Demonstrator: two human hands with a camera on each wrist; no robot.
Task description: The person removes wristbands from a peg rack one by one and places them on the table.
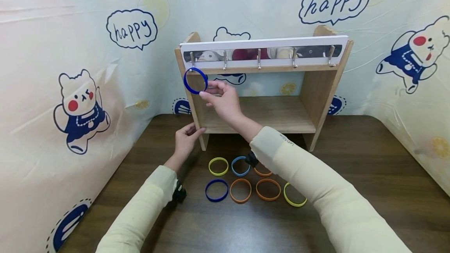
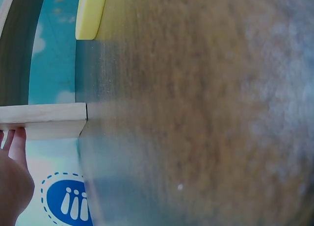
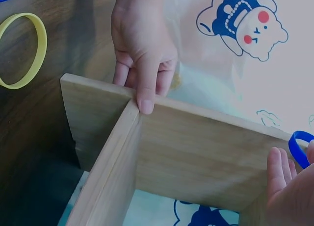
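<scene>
My right hand (image 1: 225,100) pinches a dark blue silicone wristband (image 1: 188,89) between thumb and fingers. The band's upper edge overlaps the lower end of the leftmost metal hook (image 1: 192,58); I cannot tell whether it is on the hook. The hook sits on a white-framed rail (image 1: 242,65) along the top front of a wooden rack (image 1: 260,114). Low on the rack's left side panel, my left hand (image 1: 183,141) holds on, its thumb on the front edge and its fingers against the outer face, as the right wrist view shows (image 3: 147,44).
Several wristbands lie in two rows on the brown table before the rack, including yellow (image 1: 218,174), light blue (image 1: 240,174), dark blue (image 1: 216,200) and orange (image 1: 268,198) ones. My right sleeve (image 1: 299,167) partly covers some. Other hooks (image 1: 259,59) hold no bands. A printed cloth (image 1: 133,81) hangs behind.
</scene>
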